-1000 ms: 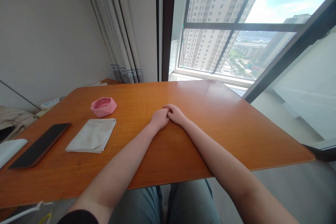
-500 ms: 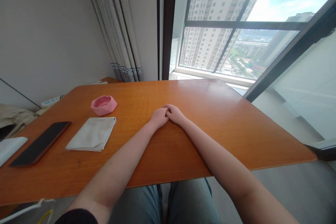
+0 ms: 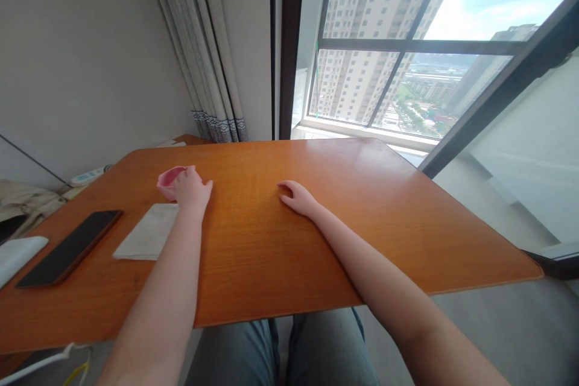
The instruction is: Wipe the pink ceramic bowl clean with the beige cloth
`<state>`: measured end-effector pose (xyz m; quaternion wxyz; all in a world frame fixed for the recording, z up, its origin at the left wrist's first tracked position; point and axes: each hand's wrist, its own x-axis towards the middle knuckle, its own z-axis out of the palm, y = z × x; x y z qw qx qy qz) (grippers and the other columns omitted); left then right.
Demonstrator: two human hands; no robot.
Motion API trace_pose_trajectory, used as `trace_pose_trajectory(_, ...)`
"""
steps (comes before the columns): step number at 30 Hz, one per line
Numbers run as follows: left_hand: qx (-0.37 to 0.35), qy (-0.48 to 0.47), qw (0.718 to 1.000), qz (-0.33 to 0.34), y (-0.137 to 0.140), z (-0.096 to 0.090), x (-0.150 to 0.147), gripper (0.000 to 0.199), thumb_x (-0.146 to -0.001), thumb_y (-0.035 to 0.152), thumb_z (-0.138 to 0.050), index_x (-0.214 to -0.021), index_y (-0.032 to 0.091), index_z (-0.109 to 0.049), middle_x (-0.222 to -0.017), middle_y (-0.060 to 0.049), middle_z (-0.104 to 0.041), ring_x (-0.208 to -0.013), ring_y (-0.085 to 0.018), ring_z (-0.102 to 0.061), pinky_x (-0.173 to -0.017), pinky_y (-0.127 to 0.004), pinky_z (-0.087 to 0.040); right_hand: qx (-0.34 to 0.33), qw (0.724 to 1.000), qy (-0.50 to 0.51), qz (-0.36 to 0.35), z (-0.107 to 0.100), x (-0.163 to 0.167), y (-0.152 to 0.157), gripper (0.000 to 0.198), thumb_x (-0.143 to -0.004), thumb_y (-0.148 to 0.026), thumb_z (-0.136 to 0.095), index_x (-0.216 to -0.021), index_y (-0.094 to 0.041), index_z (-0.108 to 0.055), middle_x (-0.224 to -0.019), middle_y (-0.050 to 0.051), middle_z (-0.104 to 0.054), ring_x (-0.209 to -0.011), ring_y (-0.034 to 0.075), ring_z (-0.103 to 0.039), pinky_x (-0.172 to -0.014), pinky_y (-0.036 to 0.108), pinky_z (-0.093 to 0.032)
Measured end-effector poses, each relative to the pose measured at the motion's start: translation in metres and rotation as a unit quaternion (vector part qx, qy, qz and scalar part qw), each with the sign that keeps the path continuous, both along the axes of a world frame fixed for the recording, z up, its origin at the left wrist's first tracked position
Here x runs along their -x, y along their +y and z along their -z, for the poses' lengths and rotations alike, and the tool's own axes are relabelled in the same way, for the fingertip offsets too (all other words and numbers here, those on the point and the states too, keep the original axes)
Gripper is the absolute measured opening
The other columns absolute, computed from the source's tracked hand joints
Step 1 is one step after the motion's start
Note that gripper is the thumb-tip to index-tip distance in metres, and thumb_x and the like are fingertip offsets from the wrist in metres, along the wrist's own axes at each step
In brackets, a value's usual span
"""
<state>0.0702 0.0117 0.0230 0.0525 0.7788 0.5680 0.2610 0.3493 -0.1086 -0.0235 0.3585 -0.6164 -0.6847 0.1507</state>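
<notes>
My left hand [image 3: 192, 188] reaches over the right side of a pink angular ashtray [image 3: 167, 178]. Its thumb is spread away to the right and it does not grip the ashtray; whether the fingertips touch the rim I cannot tell. Just nearer to me lies a folded pale cloth [image 3: 147, 235], partly covered by my left forearm. Near the middle of the wooden table [image 3: 271, 265], my right hand [image 3: 299, 198] rests with loosely curved fingers, a gap showing between thumb and fingers and nothing held.
A dark flat slab like a phone [image 3: 70, 248] lies to the left, with a white object [image 3: 20, 256] beyond it at the edge. Behind the table hang a grey curtain [image 3: 203, 72] and a large window [image 3: 398, 45]. White and yellow cables [image 3: 58, 359] show low left.
My hands, clasped together before, have come apart. The left hand has moved left to the pink ashtray, while the right stays in nearly the same place.
</notes>
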Motion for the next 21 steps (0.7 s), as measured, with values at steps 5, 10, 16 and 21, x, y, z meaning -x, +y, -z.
trace_pose_trajectory(5,-0.034,0.022,0.988,-0.151,0.008,0.025,0.012,0.057,-0.080,0.054,-0.048,-0.117,0.010,-0.053,-0.115,-0.015,-0.060,-0.117,-0.038,-0.045,-0.095,-0.068,-0.019,-0.002,0.998,0.069,0.006,0.000,0.000,-0.003,0.030,-0.080,-0.020,-0.055,-0.110,-0.019,-0.061,-0.111,0.007,-0.066,-0.105,0.017,-0.061,-0.098,0.034,-0.044)
trace_pose_trajectory(10,-0.052,-0.036,0.989,-0.132,0.010,0.025,0.013,0.051,-0.086,0.050,-0.034,-0.099,0.007,-0.060,-0.110,-0.015,-0.059,-0.114,-0.041,-0.042,-0.084,-0.068,-0.021,0.000,0.990,0.140,0.004,0.001,-0.001,-0.001,0.026,-0.086,-0.036,-0.051,-0.103,-0.019,-0.062,-0.103,0.006,-0.068,-0.097,0.016,-0.063,-0.093,0.032,-0.046)
trace_pose_trajectory(16,-0.111,-0.009,0.994,0.000,-0.012,0.003,-0.027,0.029,-0.087,0.033,-0.042,-0.094,0.010,-0.058,-0.099,-0.013,-0.059,-0.104,-0.030,-0.047,-0.094,-0.054,-0.031,-0.036,0.948,0.300,0.097,0.003,-0.010,0.010,0.051,-0.094,-0.048,-0.022,-0.104,-0.017,-0.061,-0.103,0.009,-0.067,-0.098,0.018,-0.061,-0.090,0.033,-0.047)
trace_pose_trajectory(21,-0.099,-0.016,0.979,0.176,-0.054,0.005,-0.094,0.016,-0.085,0.030,-0.053,-0.096,0.018,-0.056,-0.098,-0.007,-0.060,-0.099,-0.022,-0.048,-0.098,-0.041,-0.036,-0.062,0.927,0.338,0.152,0.000,-0.020,0.007,0.046,-0.095,-0.045,-0.022,-0.120,-0.020,-0.052,-0.120,0.009,-0.060,-0.108,0.017,-0.057,-0.093,0.032,-0.046)
